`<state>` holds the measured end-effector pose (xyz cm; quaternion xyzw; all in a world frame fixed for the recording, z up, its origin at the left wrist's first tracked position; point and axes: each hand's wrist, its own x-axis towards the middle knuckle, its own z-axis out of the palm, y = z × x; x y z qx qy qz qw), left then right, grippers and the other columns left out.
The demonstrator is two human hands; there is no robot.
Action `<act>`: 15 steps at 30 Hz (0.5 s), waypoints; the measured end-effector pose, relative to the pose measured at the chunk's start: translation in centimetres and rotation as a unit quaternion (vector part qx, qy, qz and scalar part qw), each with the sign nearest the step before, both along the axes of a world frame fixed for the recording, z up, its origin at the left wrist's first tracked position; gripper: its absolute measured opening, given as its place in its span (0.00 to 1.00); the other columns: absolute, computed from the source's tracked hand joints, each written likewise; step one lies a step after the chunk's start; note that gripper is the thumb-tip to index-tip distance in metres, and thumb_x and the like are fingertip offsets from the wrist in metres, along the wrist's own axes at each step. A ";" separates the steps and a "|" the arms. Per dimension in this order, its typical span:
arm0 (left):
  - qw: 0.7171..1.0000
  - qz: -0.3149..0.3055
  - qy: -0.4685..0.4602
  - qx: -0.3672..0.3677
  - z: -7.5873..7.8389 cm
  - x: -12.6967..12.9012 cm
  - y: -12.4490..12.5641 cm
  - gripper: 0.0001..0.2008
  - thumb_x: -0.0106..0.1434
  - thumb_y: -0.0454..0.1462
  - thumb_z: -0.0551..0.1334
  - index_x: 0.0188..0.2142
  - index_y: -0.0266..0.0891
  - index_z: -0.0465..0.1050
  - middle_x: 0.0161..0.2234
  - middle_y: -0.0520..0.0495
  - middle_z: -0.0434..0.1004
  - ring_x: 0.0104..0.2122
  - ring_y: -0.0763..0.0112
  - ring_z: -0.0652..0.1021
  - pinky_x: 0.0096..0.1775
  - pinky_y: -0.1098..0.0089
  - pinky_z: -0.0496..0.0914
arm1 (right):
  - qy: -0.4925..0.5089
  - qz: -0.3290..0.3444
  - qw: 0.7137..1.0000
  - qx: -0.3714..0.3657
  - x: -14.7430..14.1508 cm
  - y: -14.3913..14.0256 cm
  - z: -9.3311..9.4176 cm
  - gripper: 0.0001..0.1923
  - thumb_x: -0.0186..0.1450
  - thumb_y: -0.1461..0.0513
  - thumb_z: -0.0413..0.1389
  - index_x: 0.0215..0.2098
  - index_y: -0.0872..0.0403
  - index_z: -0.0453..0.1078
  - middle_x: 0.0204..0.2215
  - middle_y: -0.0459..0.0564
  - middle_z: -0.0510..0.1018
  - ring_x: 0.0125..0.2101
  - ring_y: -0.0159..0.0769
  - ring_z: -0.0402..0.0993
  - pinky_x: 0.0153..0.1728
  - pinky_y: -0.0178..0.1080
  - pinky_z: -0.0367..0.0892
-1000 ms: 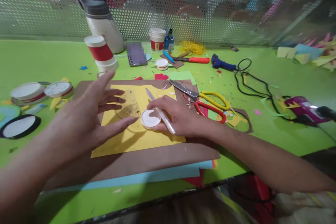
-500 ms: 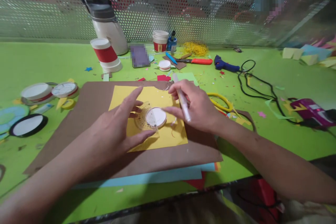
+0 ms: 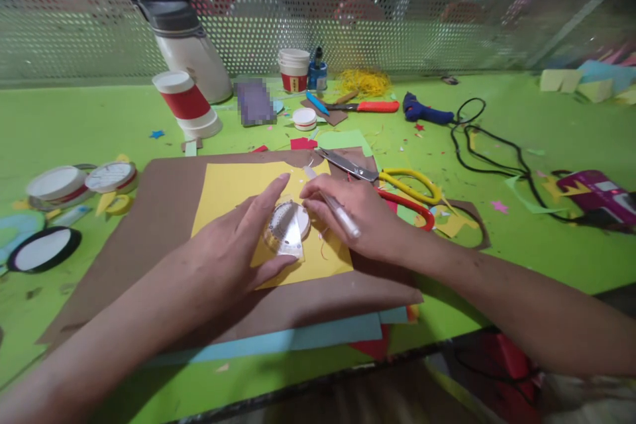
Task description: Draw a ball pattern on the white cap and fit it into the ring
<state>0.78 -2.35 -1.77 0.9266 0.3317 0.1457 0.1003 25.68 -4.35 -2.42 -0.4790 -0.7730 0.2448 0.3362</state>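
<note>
A yellow paper sheet [image 3: 233, 192] lies on a brown card [image 3: 163, 212]. On the yellow sheet sits a small white round lid [image 3: 301, 220] with a clear protractor [image 3: 285, 233] laid over it. My left hand [image 3: 233, 252] holds the protractor down, fingers spread around it. My right hand [image 3: 352, 212] grips a white pen [image 3: 340, 212] and rests its fingertips at the lid's right edge.
Yellow-and-red scissors [image 3: 397, 187] lie right of my right hand. A red-banded paper cup [image 3: 186, 105] and a white flask [image 3: 186, 40] stand behind. White lids [image 3: 59, 184] sit left. A blue glue gun [image 3: 424, 111] and black cable [image 3: 491, 146] lie at the back right.
My left hand came down from above the sheet and brought the protractor over the lid. My right hand lifted off the lid, then returned to its right edge with the pen.
</note>
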 end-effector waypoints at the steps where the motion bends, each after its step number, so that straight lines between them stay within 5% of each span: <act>1: 1.000 -0.002 0.003 0.000 0.0 0.0 0.0 0.43 0.75 0.54 0.60 0.79 0.48 0.38 0.62 0.33 0.78 0.57 0.43 0.83 0.53 0.48 0.80 | -0.003 0.004 1.000 -0.004 -0.1 0.0 -0.1 0.07 0.77 0.62 0.53 0.46 0.54 0.72 0.35 0.50 0.82 0.35 0.39 0.79 0.39 0.38 0.67; 8: 1.000 -0.005 0.024 0.003 -0.3 -0.5 0.2 0.45 0.75 0.53 0.60 0.80 0.51 0.35 0.65 0.33 0.76 0.57 0.45 0.83 0.52 0.52 0.80 | -0.035 0.013 0.999 -0.014 -0.3 -0.1 -0.6 0.10 0.72 0.65 0.61 0.51 0.54 0.73 0.40 0.54 0.84 0.40 0.43 0.81 0.42 0.41 0.70; 15: 0.999 -0.007 0.037 -0.006 0.2 -0.5 0.1 0.42 0.76 0.54 0.58 0.79 0.52 0.37 0.66 0.33 0.76 0.58 0.43 0.83 0.51 0.51 0.80 | -0.044 0.023 0.999 -0.005 -0.3 0.3 -1.1 0.09 0.75 0.63 0.57 0.52 0.53 0.75 0.41 0.53 0.84 0.38 0.41 0.79 0.43 0.40 0.69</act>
